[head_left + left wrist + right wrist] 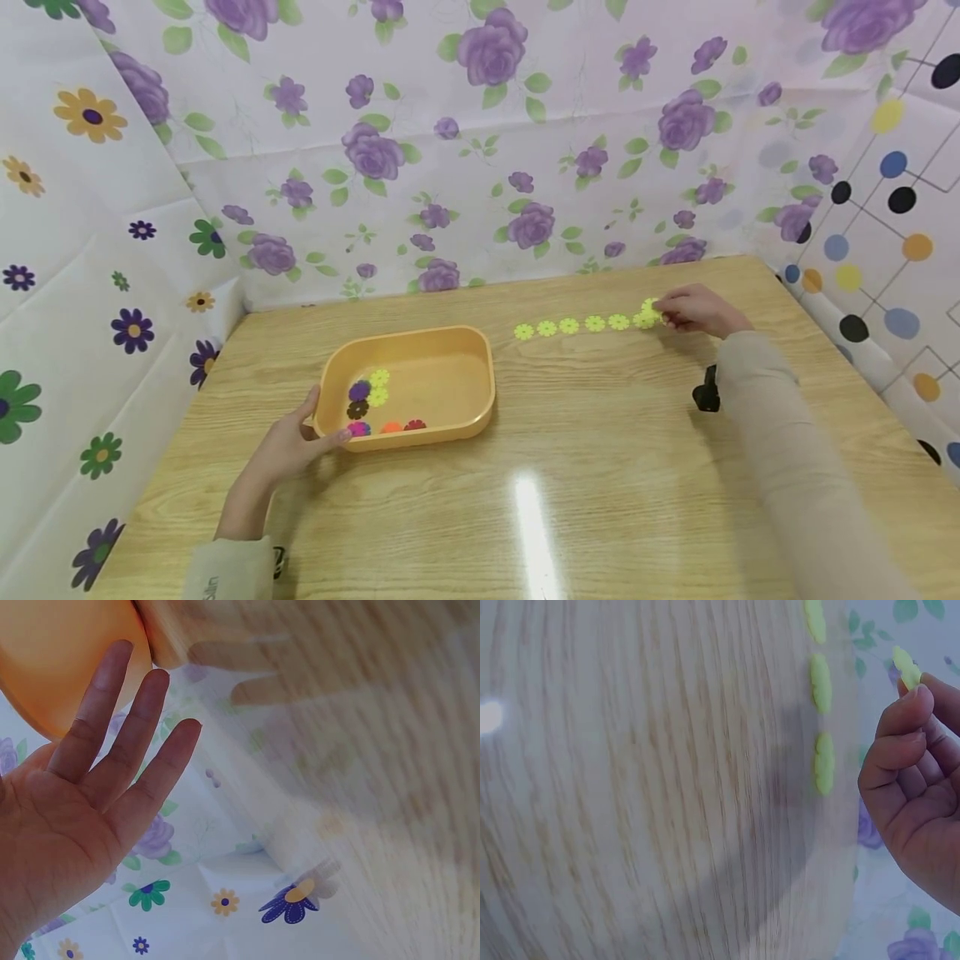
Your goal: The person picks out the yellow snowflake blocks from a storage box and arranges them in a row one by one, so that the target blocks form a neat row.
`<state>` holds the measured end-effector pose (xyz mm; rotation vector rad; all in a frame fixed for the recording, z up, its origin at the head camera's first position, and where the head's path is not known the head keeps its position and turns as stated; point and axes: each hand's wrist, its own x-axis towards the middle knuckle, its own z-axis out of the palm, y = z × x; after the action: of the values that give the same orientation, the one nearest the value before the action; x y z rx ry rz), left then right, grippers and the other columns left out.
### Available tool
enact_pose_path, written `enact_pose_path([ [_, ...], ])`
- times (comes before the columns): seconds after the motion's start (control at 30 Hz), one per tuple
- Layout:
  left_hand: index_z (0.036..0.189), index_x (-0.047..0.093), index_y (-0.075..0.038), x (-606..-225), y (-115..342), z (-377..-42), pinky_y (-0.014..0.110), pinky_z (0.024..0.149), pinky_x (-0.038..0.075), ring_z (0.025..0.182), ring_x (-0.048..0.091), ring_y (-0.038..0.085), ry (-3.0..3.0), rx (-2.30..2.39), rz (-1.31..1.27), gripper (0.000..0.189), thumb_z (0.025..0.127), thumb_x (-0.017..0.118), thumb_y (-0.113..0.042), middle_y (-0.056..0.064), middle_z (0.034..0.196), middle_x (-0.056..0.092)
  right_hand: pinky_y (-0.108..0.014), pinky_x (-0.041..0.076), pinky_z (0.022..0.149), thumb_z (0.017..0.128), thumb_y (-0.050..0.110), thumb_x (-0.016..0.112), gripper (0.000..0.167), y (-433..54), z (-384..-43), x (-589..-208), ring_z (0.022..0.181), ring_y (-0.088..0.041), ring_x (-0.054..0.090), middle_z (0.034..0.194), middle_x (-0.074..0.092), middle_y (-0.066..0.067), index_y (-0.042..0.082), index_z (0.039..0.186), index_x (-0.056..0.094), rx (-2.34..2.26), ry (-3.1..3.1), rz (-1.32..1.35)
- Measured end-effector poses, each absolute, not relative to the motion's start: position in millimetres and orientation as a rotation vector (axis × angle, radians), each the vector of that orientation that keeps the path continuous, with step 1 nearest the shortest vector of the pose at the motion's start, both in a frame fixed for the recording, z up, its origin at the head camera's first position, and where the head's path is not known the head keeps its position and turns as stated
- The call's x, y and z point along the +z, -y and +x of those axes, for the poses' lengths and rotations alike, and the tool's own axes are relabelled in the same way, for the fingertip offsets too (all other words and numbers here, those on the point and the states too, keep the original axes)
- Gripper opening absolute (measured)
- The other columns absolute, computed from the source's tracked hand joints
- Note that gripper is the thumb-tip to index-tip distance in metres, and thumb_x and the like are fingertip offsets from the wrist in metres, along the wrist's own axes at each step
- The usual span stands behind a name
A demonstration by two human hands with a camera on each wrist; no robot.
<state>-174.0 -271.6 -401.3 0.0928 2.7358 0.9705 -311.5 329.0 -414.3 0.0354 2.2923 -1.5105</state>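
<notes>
Between the right thumb and fingertips, my right hand (696, 308) pinches a yellow flower-shaped plastic disc (907, 667). In the head view it is at the right end of a row of matching yellow discs (568, 326) lying flat on the table. The right wrist view shows the pinched disc raised clear of the tabletop. An orange plastic basin (480, 367) stands left of the row. My left hand (281, 446) rests at its near left corner, thumb over the rim. Straight, spread fingers (142, 739) show in the left wrist view beside the basin's outer wall.
Inside the basin lie yellow discs (378, 397), a purple disc (360, 390), a dark brown disc (357, 409), an orange disc (392, 427) and a red disc (416, 425). Flower-printed sheeting (450, 167) borders the wooden table (600, 467) at the back.
</notes>
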Motion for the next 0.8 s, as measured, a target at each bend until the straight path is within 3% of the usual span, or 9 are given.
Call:
enact_pose_path([
  [0.43, 0.145, 0.004, -0.001, -401, 273, -174, 0.031, 0.063, 0.042, 0.075, 0.057, 0.020, -2.732, 0.984, 0.095, 0.096, 0.082, 0.065, -0.040, 0.015, 0.094, 0.062, -0.026, 0.045, 0.058, 0.091, 0.020, 0.057, 0.027, -360, -305, -418, 0.064, -0.011, 0.056, 0.071, 0.060, -0.003, -0.007, 0.096, 0.058, -1.564, -2.346, 0.046],
  [0.67, 0.145, 0.003, -0.001, -402, 273, -174, 0.030, 0.059, 0.040, 0.071, 0.055, 0.021, -2.714, 1.010, 0.105, 0.098, 0.081, 0.066, -0.042, 0.010, 0.083, 0.061, -0.026, 0.045, 0.059, 0.092, 0.016, 0.053, 0.028, -369, -300, -422, 0.065, -0.009, 0.057, 0.072, 0.061, 0.001, -0.007, 0.106, 0.047, -1.551, -2.406, 0.195],
  [0.8, 0.145, 0.003, -0.002, -403, 273, -174, 0.030, 0.058, 0.040, 0.071, 0.055, 0.020, -2.714, 1.016, 0.104, 0.099, 0.081, 0.066, -0.043, 0.011, 0.085, 0.060, -0.025, 0.044, 0.057, 0.094, 0.014, 0.050, 0.023, -373, -298, -425, 0.062, -0.008, 0.057, 0.068, 0.060, 0.003, -0.006, 0.104, 0.047, -1.545, -2.386, 0.256],
])
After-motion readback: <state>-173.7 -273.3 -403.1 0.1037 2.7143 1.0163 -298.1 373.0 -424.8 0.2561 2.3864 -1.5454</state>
